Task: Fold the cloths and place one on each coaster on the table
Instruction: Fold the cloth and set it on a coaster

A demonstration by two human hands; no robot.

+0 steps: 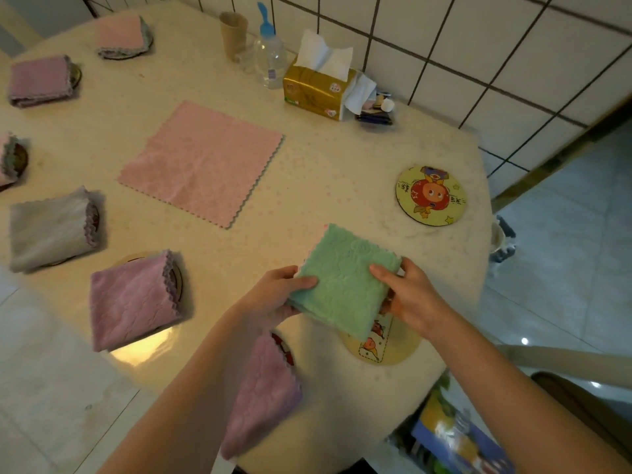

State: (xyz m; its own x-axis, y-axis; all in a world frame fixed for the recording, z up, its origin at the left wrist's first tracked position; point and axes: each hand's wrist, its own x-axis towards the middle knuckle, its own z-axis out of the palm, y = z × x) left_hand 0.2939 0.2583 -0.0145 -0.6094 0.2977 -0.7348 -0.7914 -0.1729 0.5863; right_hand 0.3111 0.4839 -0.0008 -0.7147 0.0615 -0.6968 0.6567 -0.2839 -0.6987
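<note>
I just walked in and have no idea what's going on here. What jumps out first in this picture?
Both hands, left hand and right hand, grip a folded green cloth above a coaster at the table's near edge. A pink cloth lies unfolded mid-table. Folded cloths ring the left side, and one cartoon coaster sits bare on the right.

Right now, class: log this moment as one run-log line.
step: placing | held: folded green cloth, left hand and right hand | target: near coaster | pending: flat pink cloth, bare coaster
</note>
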